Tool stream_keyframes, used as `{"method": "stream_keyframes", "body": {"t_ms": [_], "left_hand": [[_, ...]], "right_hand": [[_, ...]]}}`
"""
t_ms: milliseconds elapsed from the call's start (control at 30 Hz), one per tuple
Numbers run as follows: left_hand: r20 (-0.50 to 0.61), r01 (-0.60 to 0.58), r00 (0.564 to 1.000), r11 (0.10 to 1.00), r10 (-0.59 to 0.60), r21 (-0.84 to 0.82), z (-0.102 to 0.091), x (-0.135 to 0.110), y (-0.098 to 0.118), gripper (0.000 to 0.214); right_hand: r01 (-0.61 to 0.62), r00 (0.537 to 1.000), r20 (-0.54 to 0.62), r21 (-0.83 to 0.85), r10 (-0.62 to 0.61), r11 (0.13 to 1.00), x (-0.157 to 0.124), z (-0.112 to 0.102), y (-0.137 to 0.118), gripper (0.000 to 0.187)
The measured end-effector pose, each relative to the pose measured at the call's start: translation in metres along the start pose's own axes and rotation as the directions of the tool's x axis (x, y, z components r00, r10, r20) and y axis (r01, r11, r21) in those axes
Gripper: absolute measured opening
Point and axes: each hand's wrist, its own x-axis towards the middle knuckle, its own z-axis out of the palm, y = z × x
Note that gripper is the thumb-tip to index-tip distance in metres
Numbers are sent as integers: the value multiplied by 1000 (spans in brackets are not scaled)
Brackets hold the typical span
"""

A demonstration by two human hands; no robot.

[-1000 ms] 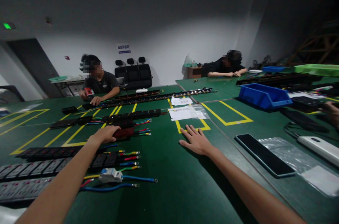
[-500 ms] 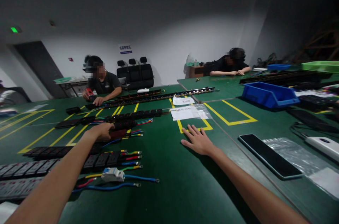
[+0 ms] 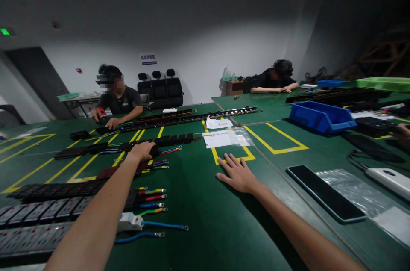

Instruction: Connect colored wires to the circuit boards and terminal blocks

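Note:
My left hand [image 3: 142,151] reaches out over a black power strip [image 3: 155,151], its fingers curled down around the strip's end. Red, green and blue wires with ring terminals stick out to the right of it. Part of the strip is hidden under the hand. Just behind lies another black strip [image 3: 176,139], and nearer is a dark red piece [image 3: 105,171] with its own wires. Flat on the green table [image 3: 198,202] rests my right hand [image 3: 238,173], fingers spread and holding nothing, beside a yellow tape outline and below the white paper labels [image 3: 221,138].
Several socket strips [image 3: 35,237] with ring-ended wires and a white breaker [image 3: 130,221] lie at the near left. On the right are a phone [image 3: 325,193], a plastic bag [image 3: 344,185] and a blue bin [image 3: 322,116]. Two people work across the table, one holding a red tool [image 3: 101,113].
My left hand has moved right along the black power strip, toward its wired end. My right hand stays flat on the table. The view has shifted slightly.

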Motion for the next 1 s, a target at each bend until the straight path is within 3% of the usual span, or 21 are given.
{"method": "stream_keyframes", "body": {"t_ms": [167,300,433,600,767,1000], "left_hand": [[28,14,999,998,-16,63,-11,3,11,63],[-26,-85,996,992,88,94,-25,-3,32,64],[-162,-303,934,946,319,115,-47,-10,71,64],[-231,-423,869,899,438,113,-64,-28,127,64],[-157,-465,871,885,465,38,-51,-44,162,62],[-140,-419,902,906,408,-56,-23,-58,173,63]], "right_hand": [[2,1000,8,9,-2,1000,0,-2,0,85],[-2,1000,9,10,2,1000,-1,-3,-2,87],[-6,1000,1,9,6,1000,0,-2,-3,87],[-37,999,-38,46,38,998,0,-2,-3,94],[-63,996,-50,81,68,995,0,-4,-5,102],[-53,996,-69,93,60,994,0,-4,-4,99]]}}
